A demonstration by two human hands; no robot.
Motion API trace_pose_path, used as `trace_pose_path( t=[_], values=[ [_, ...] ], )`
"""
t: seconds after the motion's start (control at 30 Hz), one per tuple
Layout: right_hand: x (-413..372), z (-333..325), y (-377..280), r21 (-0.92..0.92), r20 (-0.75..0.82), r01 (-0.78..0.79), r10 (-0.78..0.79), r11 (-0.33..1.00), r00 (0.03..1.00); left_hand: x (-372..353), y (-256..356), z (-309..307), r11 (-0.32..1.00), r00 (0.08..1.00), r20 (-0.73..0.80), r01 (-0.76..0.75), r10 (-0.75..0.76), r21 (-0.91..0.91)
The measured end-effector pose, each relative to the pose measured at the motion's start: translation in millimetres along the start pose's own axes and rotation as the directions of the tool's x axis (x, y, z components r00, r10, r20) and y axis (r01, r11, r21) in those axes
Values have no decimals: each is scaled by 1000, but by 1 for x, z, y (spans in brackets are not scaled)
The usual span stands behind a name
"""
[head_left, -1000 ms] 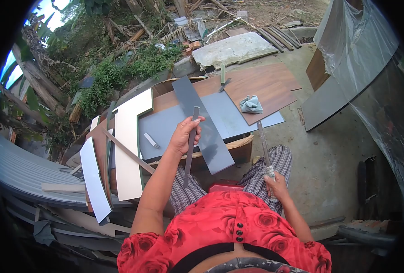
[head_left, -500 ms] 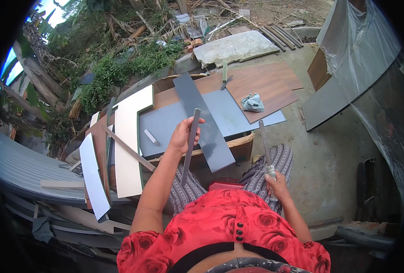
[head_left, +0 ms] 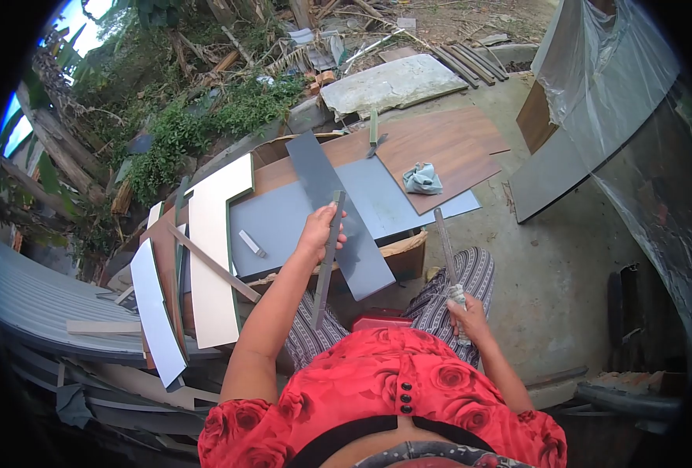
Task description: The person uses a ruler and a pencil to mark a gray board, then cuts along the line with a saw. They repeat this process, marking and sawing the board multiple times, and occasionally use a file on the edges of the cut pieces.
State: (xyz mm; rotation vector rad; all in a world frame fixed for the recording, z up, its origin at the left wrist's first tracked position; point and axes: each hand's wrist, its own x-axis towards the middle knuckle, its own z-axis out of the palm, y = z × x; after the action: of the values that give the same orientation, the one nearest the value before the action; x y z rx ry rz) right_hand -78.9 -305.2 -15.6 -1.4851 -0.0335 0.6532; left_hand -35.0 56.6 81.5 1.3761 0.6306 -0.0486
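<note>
Head view: no text, label, brand, number or sign is showing legibly anywhere.

Free air between strip (head_left: 325, 282) and tool (head_left: 446, 245)
</note>
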Motion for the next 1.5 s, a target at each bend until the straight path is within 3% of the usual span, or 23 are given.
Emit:
trace_pose_path(
  t=[0.07,0.1,0.13,0.17,0.33,0.53,0.6,0.7,0.83,0.9,1.0,1.17,1.23,1.37,1.43,1.5],
  values=[
    [-1,0,-1,-1,2,6,-6,1000,1000,4,2,11,922,996,-17,-74,86,381],
    [-1,1,-2,7,1,0,0,1000,1000,8,-3,15,922,996,-17,-74,87,380],
    [-2,1,-3,15,1,-7,7,1000,1000,13,-10,18,652,919,53,-317,391,689],
    [-2,2,-3,13,3,-6,6,1000,1000,18,-18,20,228,761,224,-439,609,869],
    [-2,1,-2,-11,-6,7,-7,1000,1000,24,-33,38,85,772,303,-416,559,905],
    [0,0,2,-13,-8,7,-8,1000,1000,31,-50,39,-40,625,404,-512,667,858],
    [0,0,1,-12,-3,-2,2,1000,1000,30,-52,39,-167,553,454,-491,699,855],
    [2,1,-1,-26,-7,-9,9,1000,1000,32,-51,37,-152,588,436,-468,681,870],
    [0,4,-5,-37,-12,-1,0,999,1000,40,-51,35,-114,569,408,-481,714,870],
    [1,4,0,-35,-13,7,-7,999,1000,46,-48,33,-36,606,361,-479,709,877],
    [-1,4,1,-33,-20,14,-14,999,1000,48,-46,30,-47,658,403,-489,636,871],
    [0,8,-5,-59,-17,22,-23,998,1000,42,-52,34,-26,641,369,-478,673,878],
    [1,12,-10,-205,-3,68,-70,976,998,39,-52,32,-50,617,391,-495,683,868],
    [20,26,-34,-293,54,79,-66,953,996,41,-56,33,-64,601,380,-479,703,876],
    [36,34,-41,-540,94,218,-199,813,975,42,-57,34,-97,601,388,-458,699,883],
    [47,46,-54,-582,98,248,-236,774,967,43,-58,32,-104,591,393,-462,705,881]
  ],
)
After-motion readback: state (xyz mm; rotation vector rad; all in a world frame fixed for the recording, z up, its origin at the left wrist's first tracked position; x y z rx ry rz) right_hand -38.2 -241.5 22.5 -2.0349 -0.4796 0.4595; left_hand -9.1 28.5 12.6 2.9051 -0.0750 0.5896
